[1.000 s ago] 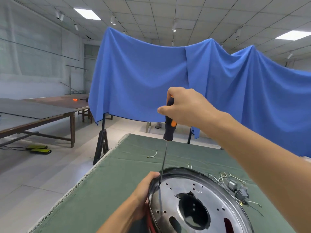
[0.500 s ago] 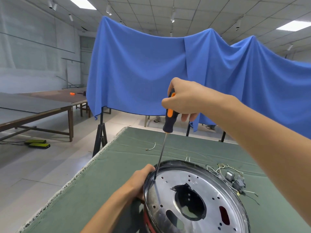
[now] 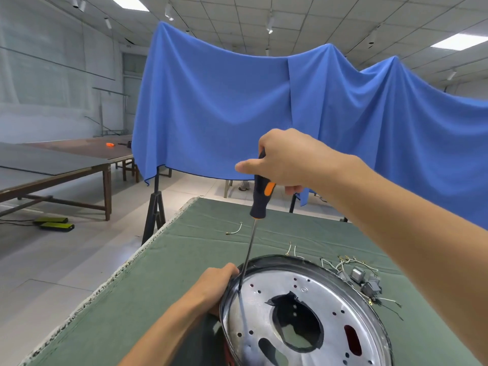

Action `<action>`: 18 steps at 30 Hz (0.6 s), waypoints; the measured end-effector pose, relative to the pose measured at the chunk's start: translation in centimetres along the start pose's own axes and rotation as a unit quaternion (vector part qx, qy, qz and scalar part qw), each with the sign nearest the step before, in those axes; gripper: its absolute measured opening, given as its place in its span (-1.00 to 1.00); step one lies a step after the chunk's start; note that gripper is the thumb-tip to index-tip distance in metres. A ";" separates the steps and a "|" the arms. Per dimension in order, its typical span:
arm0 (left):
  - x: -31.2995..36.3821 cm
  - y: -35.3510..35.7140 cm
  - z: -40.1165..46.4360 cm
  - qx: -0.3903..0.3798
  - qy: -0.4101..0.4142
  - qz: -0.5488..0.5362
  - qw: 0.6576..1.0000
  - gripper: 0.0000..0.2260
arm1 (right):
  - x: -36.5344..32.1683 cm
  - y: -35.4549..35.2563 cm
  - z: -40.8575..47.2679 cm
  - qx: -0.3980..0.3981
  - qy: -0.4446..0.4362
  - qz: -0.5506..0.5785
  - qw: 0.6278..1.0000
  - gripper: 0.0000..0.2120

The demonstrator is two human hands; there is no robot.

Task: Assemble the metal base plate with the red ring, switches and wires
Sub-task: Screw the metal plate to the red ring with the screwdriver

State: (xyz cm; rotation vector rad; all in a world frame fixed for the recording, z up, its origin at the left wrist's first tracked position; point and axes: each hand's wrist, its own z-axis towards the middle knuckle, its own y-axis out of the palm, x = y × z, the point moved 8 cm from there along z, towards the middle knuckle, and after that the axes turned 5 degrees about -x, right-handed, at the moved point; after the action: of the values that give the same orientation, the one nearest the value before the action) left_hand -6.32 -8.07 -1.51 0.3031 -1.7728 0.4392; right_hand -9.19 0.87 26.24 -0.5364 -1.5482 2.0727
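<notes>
1. Since the earlier frames, the right hand (image 3: 286,161) has turned on the screwdriver (image 3: 260,199): the index finger now points toward frame left, and the orange handle insert shows lower, below the palm. The tip remains at the same spot on the plate.
2. Metal base plate (image 3: 330,297): lower centre-right of the frame, on the green table cover (image 3: 158,273). Its lower edge is cut off by the frame bottom. A large irregular central opening and several small holes are visible.
3. Red ring (image 3: 227,350): only a sliver shows under the plate's left rim; the rest is hidden.
4. Screwdriver long axis: near vertical, handle tilted slightly to frame right, tip down on the plate near its upper-left rim. The tip's seating is hard to make out.
5. Right hand: fingers curled around the handle top.
6. Left hand (image 3: 215,286): grips the plate's left rim; fingers mostly hidden.
7. Switches and wires (image 3: 363,282): tangled at the plate's upper right.
8. Blue cloth (image 3: 237,101): fills the background.
</notes>
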 end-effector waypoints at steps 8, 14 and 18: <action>0.0 -0.1 0.2 0.020 0.005 -0.024 1.000 -0.73 | -0.7 0.2 0.2 -0.051 -0.008 0.010 0.999 -0.65; 0.0 0.3 0.2 0.033 0.032 -0.075 0.996 -0.80 | -1.5 0.7 -0.3 -0.073 -0.030 0.070 0.994 -0.82; -0.3 0.5 0.2 0.033 0.031 -0.107 0.993 -0.81 | -1.5 0.5 -0.5 -0.072 -0.018 0.045 0.996 -0.75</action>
State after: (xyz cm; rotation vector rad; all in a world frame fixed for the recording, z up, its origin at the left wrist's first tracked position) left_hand -6.67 -7.75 -1.87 0.5151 -1.6470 0.3509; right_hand -7.83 0.25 25.70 -0.6354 -1.7321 2.0571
